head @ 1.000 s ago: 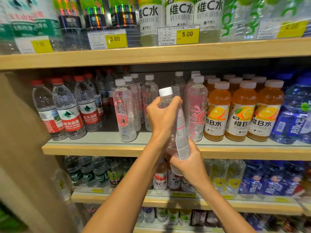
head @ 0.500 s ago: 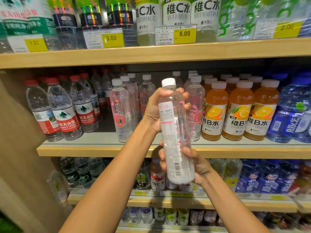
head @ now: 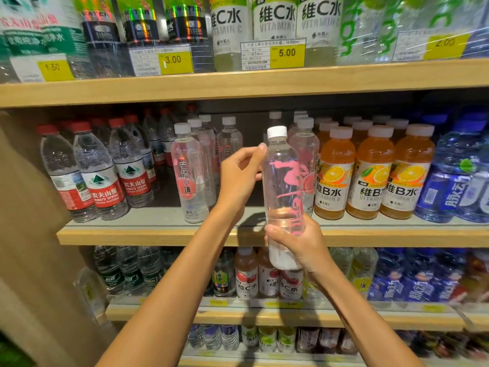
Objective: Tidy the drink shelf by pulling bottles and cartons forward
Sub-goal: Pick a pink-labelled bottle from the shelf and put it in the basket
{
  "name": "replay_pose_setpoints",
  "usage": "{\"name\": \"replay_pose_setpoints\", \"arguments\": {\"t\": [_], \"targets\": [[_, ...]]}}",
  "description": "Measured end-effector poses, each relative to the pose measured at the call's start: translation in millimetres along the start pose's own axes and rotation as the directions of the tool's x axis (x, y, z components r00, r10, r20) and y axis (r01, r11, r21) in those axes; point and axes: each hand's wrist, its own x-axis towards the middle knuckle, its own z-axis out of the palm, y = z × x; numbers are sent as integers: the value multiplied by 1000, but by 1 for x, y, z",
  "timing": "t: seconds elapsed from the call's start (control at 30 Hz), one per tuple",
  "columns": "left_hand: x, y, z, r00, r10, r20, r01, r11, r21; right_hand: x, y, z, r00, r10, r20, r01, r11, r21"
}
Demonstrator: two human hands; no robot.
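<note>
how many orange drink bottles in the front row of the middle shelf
3: left orange bottle, middle orange bottle, right orange bottle, side by side. More stand behind, mostly hidden.

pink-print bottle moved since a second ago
Yes: the pink-print bottle has straightened from a lean to upright, parallel to the orange vitamin B bottles.

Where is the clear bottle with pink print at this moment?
Head view, centre: the clear bottle is upright in the right hand, before the middle shelf, left of the orange vitamin B bottles.

Held bottle (head: 284, 186): clear, pink swirl, white cap. Juice bottles (head: 373, 178): orange. Price tags (head: 287, 53): yellow. Water caps (head: 79, 126): red.
</note>
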Motion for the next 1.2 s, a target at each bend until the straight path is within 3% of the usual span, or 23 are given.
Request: {"name": "replay_pose_setpoints", "arguments": {"t": [0.17,0.33,0.47,0.6,0.7,0.83,0.9,1.07,1.13,1.2], "targets": [[-15,7,21,994,112,-5,-111,985,132,-5,8,9,984,-82,-156,37,961,-274],[-24,9,39,969,203,-139,-185,974,132,-13,15,13,980,-148,-133,85,914,-397],[-18,11,35,958,224,-182,-213,974,75,-14,12,8,988,-147,-44,126,942,-311],[-9,21,23,990,103,-101,-108,993,-47,-9,-6,-14,987,-14,161,35,991,-131],[0,28,15,999,-1,36,8,979,-204,-7,-11,-25,906,118,406,-183,975,125],[5,32,9,931,-105,349,262,859,-440,-10,-11,-22,775,154,612,-329,926,184],[6,31,10,890,-104,443,345,789,-508,-9,-12,-14,769,144,623,-327,926,189],[4,25,10,867,-65,494,374,739,-560,-10,-10,-5,876,106,471,-230,949,214],[4,23,10,901,-91,424,308,823,-477,-11,-9,-5,892,99,441,-218,949,228],[3,21,10,953,-103,286,187,939,-287,-12,-9,-5,912,91,399,-192,956,222]]}}
